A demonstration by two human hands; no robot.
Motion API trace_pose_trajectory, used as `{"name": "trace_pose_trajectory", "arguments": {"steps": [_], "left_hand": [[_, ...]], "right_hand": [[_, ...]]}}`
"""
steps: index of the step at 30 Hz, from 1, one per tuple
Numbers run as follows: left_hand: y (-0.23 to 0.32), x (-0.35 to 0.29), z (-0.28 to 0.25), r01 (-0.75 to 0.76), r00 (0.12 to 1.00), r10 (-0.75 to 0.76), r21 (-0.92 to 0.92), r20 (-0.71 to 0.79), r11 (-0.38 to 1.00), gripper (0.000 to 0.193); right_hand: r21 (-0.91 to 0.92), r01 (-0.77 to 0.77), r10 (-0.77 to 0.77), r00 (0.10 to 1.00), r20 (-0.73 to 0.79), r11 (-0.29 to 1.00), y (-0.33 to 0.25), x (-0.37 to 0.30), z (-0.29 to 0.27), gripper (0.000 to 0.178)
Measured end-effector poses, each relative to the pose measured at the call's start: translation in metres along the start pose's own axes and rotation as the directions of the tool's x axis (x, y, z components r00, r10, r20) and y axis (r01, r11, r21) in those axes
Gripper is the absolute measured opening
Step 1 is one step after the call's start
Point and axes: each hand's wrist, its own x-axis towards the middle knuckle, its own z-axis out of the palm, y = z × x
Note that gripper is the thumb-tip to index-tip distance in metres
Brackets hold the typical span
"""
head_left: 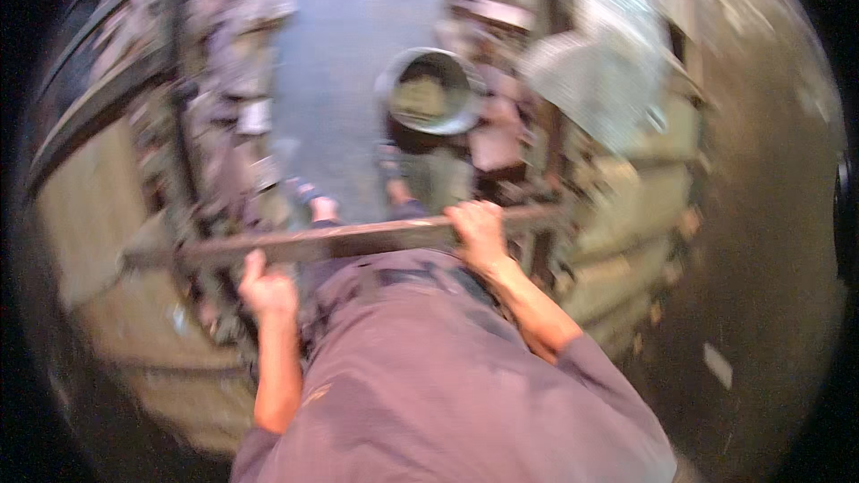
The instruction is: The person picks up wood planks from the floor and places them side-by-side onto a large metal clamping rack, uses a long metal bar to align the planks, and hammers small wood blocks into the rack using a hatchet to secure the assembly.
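A long, narrow brown bar [358, 240] lies crosswise in front of my waist, its left end a little lower in view; whether it is wood or metal is unclear. My right hand [479, 233] is closed over the bar right of centre, knuckles uppermost. Lower, at the left part of the bar, my left hand [270, 293] is closed with its thumb up against the near side; its other fingers are mostly hidden. Beyond the bar, my bare feet stand on a bluish-grey floor strip [358, 54]. Motion blurs the view.
A round metal bucket [434, 91] with pale material inside stands ahead, right of my feet. Racks of stacked pieces [255, 72] line the left side. On the right, a translucent plastic sheet [599, 58] drapes over a frame beside pale blocks [626, 206]. Brown ground stretches along the far right.
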Motion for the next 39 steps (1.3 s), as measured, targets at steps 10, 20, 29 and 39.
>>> {"name": "trace_pose_trajectory", "arguments": {"steps": [10, 20, 29, 39], "left_hand": [[-0.001, -0.012, -0.008, -0.494, 0.825, 0.524, 0.178, -0.214, 0.851, 0.066], [0.178, 0.152, -0.035, -0.324, 0.584, 0.787, 0.831, -0.201, 0.453, 0.103], [0.194, 0.183, -0.037, -0.617, 0.565, 0.779, 0.487, -0.273, 0.618, 0.097], [0.340, 0.278, -0.135, -0.504, 0.521, 0.722, 0.519, -0.454, 0.690, 0.119]], "right_hand": [[-0.015, 0.233, -0.230, 0.967, 0.106, 0.972, -0.072, 0.073, 0.028, 0.062], [0.303, 0.502, -0.546, 0.834, 0.077, 0.810, -0.210, 0.173, 0.054, 0.082], [0.438, -0.763, 0.425, 0.635, 0.645, 0.474, -0.021, 0.114, 0.041, 0.024], [0.627, -0.445, 0.135, 0.867, 0.479, 0.640, -0.192, 0.177, 0.102, 0.040]]}}
